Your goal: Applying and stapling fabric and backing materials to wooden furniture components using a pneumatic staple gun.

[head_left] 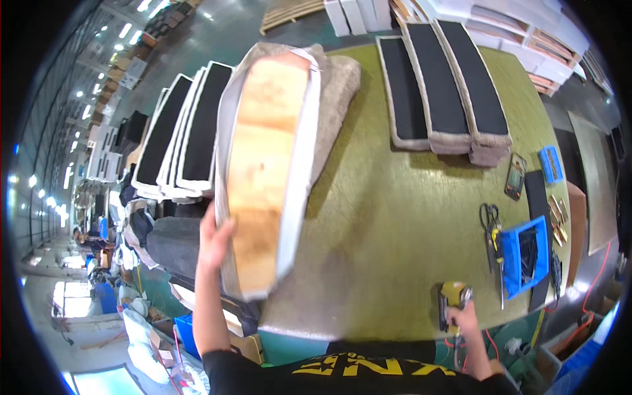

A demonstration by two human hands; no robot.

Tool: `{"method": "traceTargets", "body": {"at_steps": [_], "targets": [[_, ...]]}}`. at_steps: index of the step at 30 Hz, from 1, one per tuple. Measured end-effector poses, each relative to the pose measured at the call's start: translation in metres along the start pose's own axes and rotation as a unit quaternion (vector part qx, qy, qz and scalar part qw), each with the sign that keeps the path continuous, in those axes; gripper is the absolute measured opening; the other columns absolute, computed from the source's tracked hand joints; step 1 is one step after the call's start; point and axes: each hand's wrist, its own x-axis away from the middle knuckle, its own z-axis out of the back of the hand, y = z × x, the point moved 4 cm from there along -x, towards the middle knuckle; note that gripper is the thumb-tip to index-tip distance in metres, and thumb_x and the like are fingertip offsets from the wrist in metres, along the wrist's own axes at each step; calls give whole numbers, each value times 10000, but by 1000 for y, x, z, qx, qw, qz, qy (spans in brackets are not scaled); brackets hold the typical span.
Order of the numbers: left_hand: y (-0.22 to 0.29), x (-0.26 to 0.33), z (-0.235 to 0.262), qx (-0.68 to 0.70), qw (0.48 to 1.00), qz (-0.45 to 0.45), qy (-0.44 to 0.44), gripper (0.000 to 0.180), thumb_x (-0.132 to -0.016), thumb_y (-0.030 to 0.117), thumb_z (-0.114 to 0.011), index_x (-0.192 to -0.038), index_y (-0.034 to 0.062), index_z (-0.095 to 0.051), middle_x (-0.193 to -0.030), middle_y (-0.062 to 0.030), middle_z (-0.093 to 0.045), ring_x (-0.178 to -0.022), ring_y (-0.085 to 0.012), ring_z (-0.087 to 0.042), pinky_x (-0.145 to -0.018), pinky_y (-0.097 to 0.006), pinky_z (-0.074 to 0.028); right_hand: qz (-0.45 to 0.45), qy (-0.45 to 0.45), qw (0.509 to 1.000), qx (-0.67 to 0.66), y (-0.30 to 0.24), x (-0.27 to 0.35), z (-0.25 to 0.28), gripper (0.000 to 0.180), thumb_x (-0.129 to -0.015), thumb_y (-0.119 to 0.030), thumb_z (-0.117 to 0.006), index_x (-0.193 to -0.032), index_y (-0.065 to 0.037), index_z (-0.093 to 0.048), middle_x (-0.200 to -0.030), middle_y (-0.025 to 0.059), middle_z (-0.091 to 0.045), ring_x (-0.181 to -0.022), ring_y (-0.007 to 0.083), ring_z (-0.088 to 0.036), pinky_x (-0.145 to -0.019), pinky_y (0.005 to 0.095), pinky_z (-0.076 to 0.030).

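My left hand (216, 237) grips the near left edge of a long upholstered panel (263, 164), which is tilted up over the left side of the table. Its bare wooden face is toward me, and whitish lining and grey-beige fabric wrap around the edges. Behind it shows more plush beige fabric (341, 92). At the table's near right edge, my right hand (465, 318) is wrapped round the handle of a yellow and black staple gun (453, 295), well apart from the panel. The fingers on the gun's far side are partly hidden.
Finished-looking black-backed panels (438, 85) overlap at the table's far right; several white-edged ones (197, 131) lean at the left. Along the right side lie scissors (488, 220), a blue bin (525, 257), a phone-like device (515, 176) and a small blue box (551, 164). Red hoses hang at right.
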Motion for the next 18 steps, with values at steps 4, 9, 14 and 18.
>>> {"method": "traceTargets", "body": {"at_steps": [4,9,14,18], "targets": [[-122,119,-16,85,966,227,-90,538,-763,159,-746,-1266,20,-614,-1045,8,-671,-922,-100,-603,-835,-281,-496,1,-57,982,182,-49,-29,30,413,-754,-165,-767,-1091,0,-592,-830,128,-662,-804,288,-684,-724,459,-553],[-227,208,-69,112,890,361,-254,399,-813,121,-761,-1188,24,-668,-982,42,-651,-839,-63,-567,-750,-245,-477,252,222,808,483,-126,2,23,421,-840,-254,-748,-1153,0,-625,-1114,205,-640,-1062,387,-617,-854,448,-510],[-275,228,-78,37,886,349,-303,360,-868,43,-740,-1217,1,-661,-997,26,-677,-860,-69,-583,-786,-235,-488,399,95,811,418,-158,-15,-93,726,-808,-300,-799,-1391,4,-493,-1336,251,-534,-1268,410,-508,-1067,436,-424],[-268,219,-85,81,897,346,-264,333,-873,92,-743,-1185,-4,-675,-1032,-24,-706,-888,-134,-633,-809,-292,-515,373,96,835,392,-155,-75,-162,673,-821,-234,-767,-1396,-11,-496,-1365,222,-521,-1273,377,-511,-1062,414,-434]]}}
